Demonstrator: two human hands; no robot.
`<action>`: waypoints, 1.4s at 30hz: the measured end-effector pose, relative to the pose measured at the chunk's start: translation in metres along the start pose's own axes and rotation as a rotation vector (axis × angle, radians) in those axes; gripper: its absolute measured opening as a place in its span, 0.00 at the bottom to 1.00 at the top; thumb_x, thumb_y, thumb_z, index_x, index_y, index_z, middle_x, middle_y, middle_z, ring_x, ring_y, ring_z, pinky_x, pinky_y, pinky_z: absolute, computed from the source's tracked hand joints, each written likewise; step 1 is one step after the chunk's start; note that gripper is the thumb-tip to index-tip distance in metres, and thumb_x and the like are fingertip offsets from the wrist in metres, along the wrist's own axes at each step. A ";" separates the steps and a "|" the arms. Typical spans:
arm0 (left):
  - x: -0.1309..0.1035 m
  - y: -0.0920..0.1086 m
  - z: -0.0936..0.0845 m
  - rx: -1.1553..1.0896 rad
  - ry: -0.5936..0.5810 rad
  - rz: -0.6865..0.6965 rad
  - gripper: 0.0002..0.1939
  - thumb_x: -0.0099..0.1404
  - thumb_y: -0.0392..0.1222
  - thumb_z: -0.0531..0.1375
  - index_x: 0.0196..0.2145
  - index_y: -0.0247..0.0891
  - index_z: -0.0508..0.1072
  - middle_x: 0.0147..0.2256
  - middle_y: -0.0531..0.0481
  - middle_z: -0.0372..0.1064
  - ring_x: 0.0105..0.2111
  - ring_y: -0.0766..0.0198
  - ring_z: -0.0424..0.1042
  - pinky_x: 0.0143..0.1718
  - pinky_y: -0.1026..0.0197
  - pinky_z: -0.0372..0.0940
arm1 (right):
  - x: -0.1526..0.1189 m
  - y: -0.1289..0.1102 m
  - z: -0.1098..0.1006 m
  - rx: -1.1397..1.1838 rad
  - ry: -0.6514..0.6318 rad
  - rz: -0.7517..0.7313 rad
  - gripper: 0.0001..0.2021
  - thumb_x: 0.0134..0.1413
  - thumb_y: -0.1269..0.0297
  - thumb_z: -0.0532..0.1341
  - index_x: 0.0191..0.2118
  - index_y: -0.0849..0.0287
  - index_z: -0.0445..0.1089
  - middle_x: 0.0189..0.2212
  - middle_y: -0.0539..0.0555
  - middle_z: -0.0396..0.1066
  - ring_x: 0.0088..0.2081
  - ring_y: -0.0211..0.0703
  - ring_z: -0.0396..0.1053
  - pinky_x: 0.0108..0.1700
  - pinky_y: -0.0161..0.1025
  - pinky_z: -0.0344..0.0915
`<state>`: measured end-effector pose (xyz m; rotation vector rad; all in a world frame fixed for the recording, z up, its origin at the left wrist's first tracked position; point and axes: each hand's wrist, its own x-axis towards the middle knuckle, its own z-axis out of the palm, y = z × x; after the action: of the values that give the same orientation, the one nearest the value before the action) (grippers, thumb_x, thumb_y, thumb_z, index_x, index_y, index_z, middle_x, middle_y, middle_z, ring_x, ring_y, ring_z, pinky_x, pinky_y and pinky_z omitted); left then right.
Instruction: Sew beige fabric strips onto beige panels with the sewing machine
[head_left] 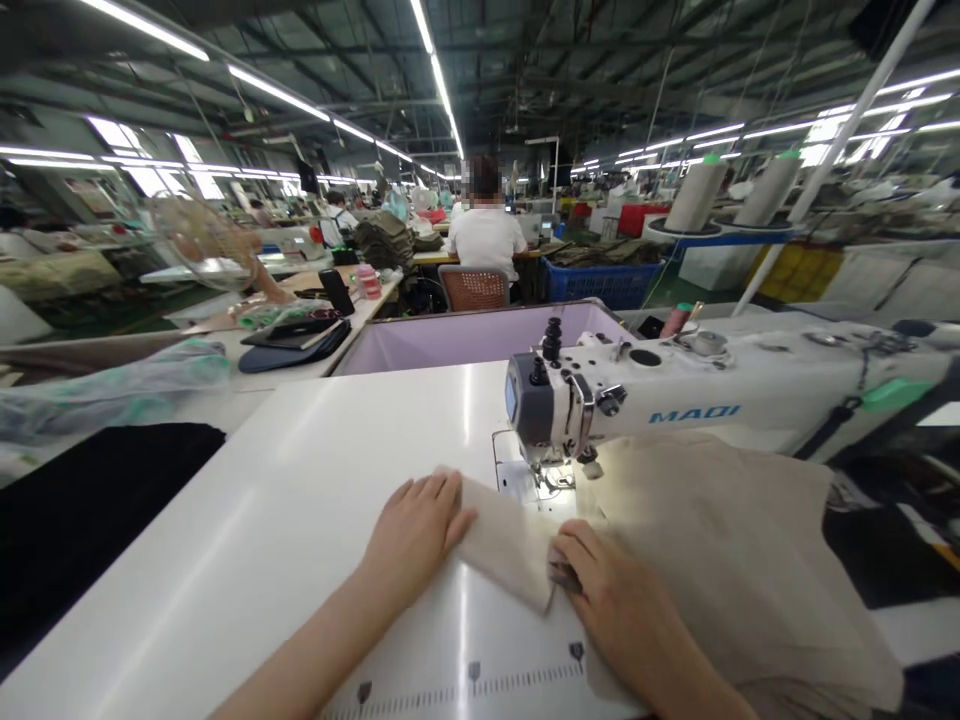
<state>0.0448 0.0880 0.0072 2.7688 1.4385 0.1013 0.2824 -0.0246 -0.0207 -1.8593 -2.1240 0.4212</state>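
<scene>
A small beige fabric piece (506, 535) lies slanted on the white table, its upper right part near the lit needle area of a sewing machine (555, 430). My left hand (420, 520) rests flat on the left end of this piece, thumb apart from the fingers. At the piece's right edge, my right hand (607, 580) is closed around a small dark metal tool that looks like thread snips (564, 572), mostly hidden by the fingers. A larger beige cloth (720, 540) spreads to the right, passing under the machine arm and beside my right wrist.
Black fabric (97, 520) lies on the left. Behind the table stands a lilac-lined bin (465, 340); a dark blue item (296, 350) and a phone (335, 292) are on the side table. Thread cones (697, 195) stand at the right. A person (487, 235) sits ahead, back turned.
</scene>
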 end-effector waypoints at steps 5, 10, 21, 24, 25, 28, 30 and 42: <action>0.072 0.000 0.002 -0.088 -0.074 0.135 0.24 0.74 0.54 0.54 0.62 0.44 0.64 0.66 0.39 0.60 0.66 0.41 0.57 0.63 0.23 0.46 | 0.004 -0.003 0.009 -0.034 0.075 0.000 0.15 0.61 0.76 0.58 0.49 0.54 0.73 0.53 0.55 0.72 0.47 0.48 0.74 0.42 0.39 0.70; 0.107 0.001 0.011 -0.154 -0.079 0.241 0.21 0.71 0.53 0.58 0.58 0.45 0.68 0.62 0.42 0.66 0.64 0.42 0.60 0.64 0.27 0.49 | 0.008 -0.007 0.009 -0.014 0.082 0.025 0.13 0.62 0.75 0.59 0.50 0.56 0.73 0.52 0.55 0.74 0.47 0.47 0.75 0.44 0.39 0.72; 0.125 -0.003 0.024 -0.181 -0.008 0.328 0.15 0.69 0.46 0.59 0.51 0.42 0.73 0.58 0.43 0.69 0.62 0.46 0.62 0.64 0.40 0.55 | 0.015 -0.007 0.014 -0.072 0.106 0.058 0.15 0.57 0.79 0.62 0.48 0.56 0.73 0.50 0.54 0.75 0.45 0.49 0.76 0.42 0.42 0.73; 0.127 -0.003 0.024 -0.184 -0.006 0.349 0.14 0.69 0.45 0.59 0.51 0.42 0.73 0.58 0.45 0.69 0.61 0.46 0.63 0.65 0.41 0.54 | 0.017 -0.005 0.021 -0.087 0.158 0.038 0.15 0.56 0.79 0.63 0.48 0.56 0.72 0.49 0.53 0.75 0.44 0.48 0.76 0.42 0.41 0.73; 0.127 -0.003 0.023 -0.184 -0.006 0.352 0.14 0.69 0.45 0.58 0.51 0.43 0.73 0.58 0.45 0.69 0.61 0.47 0.63 0.65 0.41 0.54 | 0.017 -0.004 0.023 -0.092 0.169 0.034 0.15 0.56 0.78 0.63 0.48 0.56 0.72 0.49 0.53 0.75 0.44 0.48 0.76 0.41 0.41 0.72; 0.128 -0.003 0.023 -0.186 -0.007 0.357 0.15 0.69 0.45 0.59 0.51 0.42 0.73 0.58 0.44 0.69 0.61 0.46 0.63 0.65 0.40 0.54 | 0.017 -0.003 0.023 -0.098 0.169 0.024 0.14 0.57 0.78 0.63 0.47 0.55 0.72 0.48 0.52 0.75 0.44 0.47 0.76 0.40 0.40 0.72; 0.128 -0.004 0.022 -0.189 -0.010 0.360 0.15 0.69 0.45 0.59 0.52 0.42 0.73 0.59 0.44 0.69 0.61 0.46 0.63 0.65 0.41 0.54 | 0.016 -0.003 0.019 -0.097 0.139 0.011 0.14 0.57 0.78 0.62 0.47 0.55 0.72 0.48 0.52 0.75 0.44 0.47 0.76 0.40 0.40 0.72; 0.131 -0.004 0.019 -0.183 0.003 0.345 0.13 0.68 0.45 0.60 0.49 0.43 0.74 0.55 0.45 0.71 0.59 0.46 0.65 0.63 0.41 0.58 | 0.022 -0.010 0.000 -0.121 0.038 0.047 0.12 0.60 0.78 0.61 0.45 0.56 0.73 0.46 0.52 0.75 0.44 0.48 0.75 0.41 0.39 0.70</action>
<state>0.1181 0.1980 -0.0059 2.8293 0.8865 0.2294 0.2700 -0.0044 -0.0165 -1.9697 -2.1276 0.2700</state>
